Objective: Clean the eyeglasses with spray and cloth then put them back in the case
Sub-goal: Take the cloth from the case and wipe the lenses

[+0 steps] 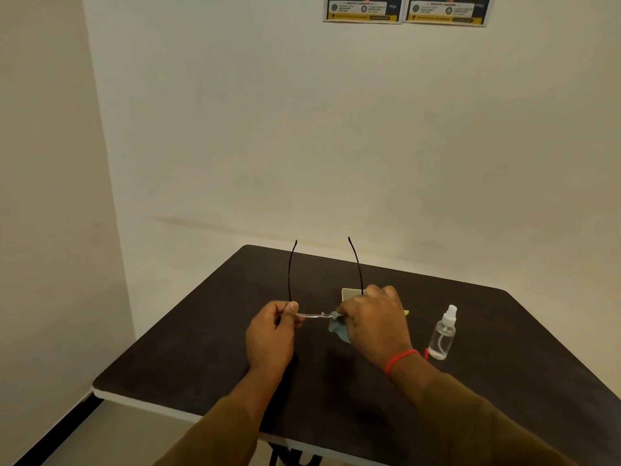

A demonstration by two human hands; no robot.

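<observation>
I hold the eyeglasses [311,315] above the dark table [188,361], lenses toward me, their two thin black temples pointing up and away. My left hand [270,334] pinches the frame's left end. My right hand [373,322] presses a grey-blue cloth [337,329] around the right lens, which is hidden by the cloth and fingers. A pale yellow case [349,293] lies on the table behind my right hand, mostly covered by it. A clear spray bottle [443,334] with a white nozzle stands upright to the right of my right hand.
The table sits in a corner, with walls close on the left and behind. Two posters [406,8] hang high on the back wall. The table's near edge [141,401] is white.
</observation>
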